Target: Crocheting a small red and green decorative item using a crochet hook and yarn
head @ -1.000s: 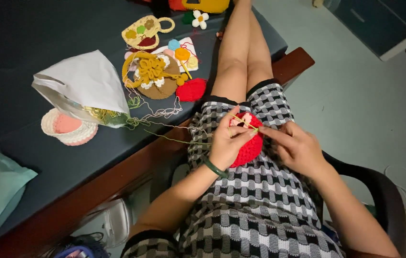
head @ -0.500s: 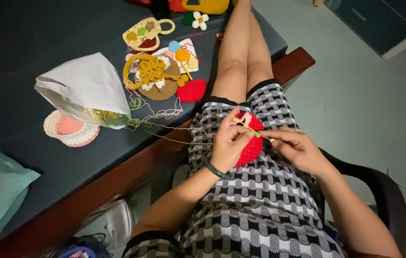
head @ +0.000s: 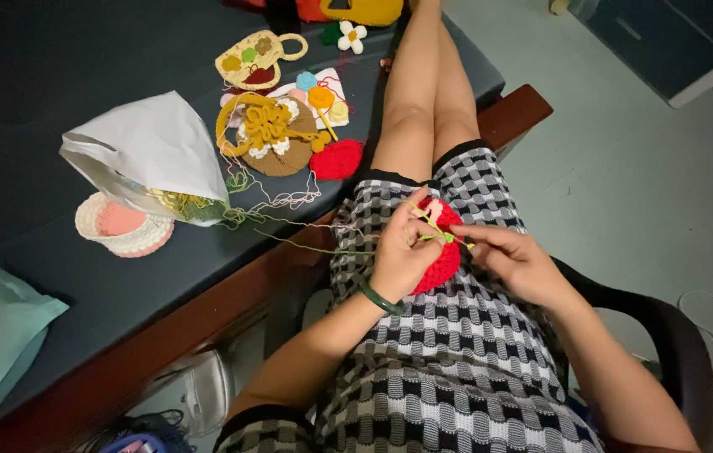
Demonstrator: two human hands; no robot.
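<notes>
R hand (head: 517,262) has drawn back rightward w/ the hook, pulling green yarn (head: 323,248) taut vs 1 s ago, while L hand (head: 400,252) stays pinching the red crochet piece (head: 438,267) at frame centre, over the lap — stitch mid-pull.

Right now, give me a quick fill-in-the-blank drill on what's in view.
1. The left hand holds a ____ crochet piece.
2. A ____ yarn runs from the hands to the white bag.
3. The left wrist wears a green ____.
4. The pink bowl sits beside the ____.

Missing: red; green; bangle; bag
</notes>
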